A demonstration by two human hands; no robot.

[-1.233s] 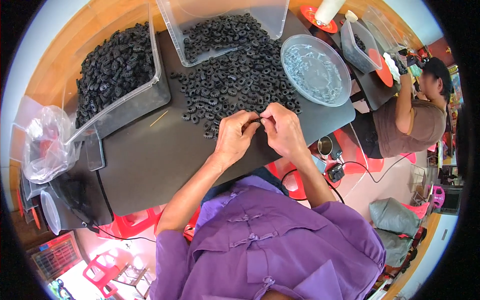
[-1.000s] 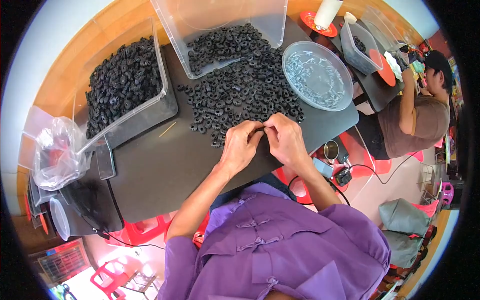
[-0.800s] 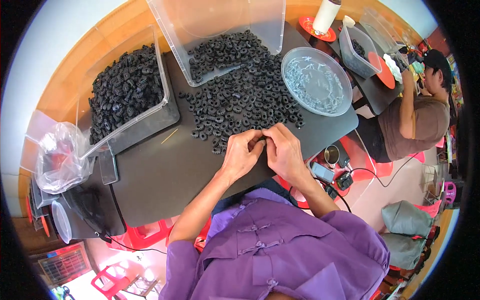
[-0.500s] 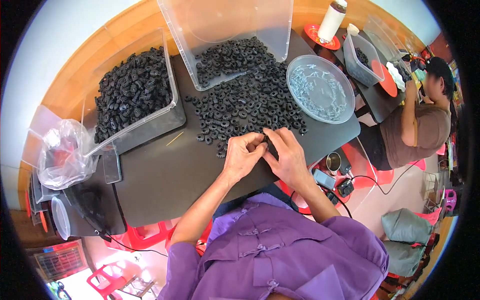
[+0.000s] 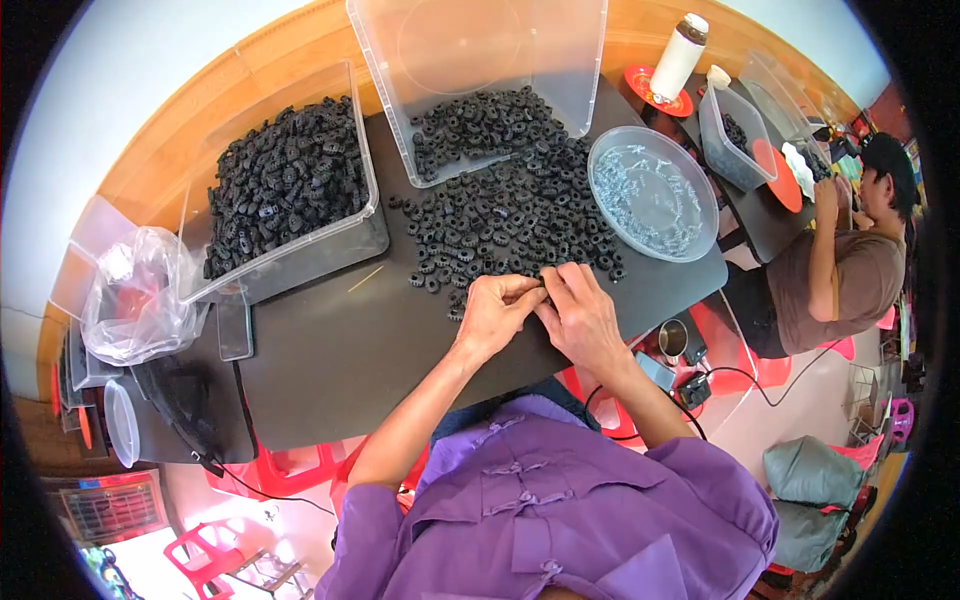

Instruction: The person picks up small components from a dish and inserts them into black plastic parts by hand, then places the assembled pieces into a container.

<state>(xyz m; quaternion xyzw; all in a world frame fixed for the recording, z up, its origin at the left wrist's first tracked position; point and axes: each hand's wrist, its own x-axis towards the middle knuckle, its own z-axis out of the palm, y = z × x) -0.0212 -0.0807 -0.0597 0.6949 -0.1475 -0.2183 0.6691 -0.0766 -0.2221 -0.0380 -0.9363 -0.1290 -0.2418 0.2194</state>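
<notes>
Black and mostly hidden, 1 small piece (image 5: 541, 280) lies right of the frame's centre, between the left hand (image 5: 493, 312), whose fingertips seem pinched on it, and the equally near right hand (image 5: 583, 318), whose grip, like the piece's long axis, I cannot tell.

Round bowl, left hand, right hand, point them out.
Round bowl (image 5: 652, 198), head view: bare middle of its floor.
Left hand (image 5: 493, 318), head view: middle of hand.
Right hand (image 5: 586, 324), head view: back of hand.
</notes>
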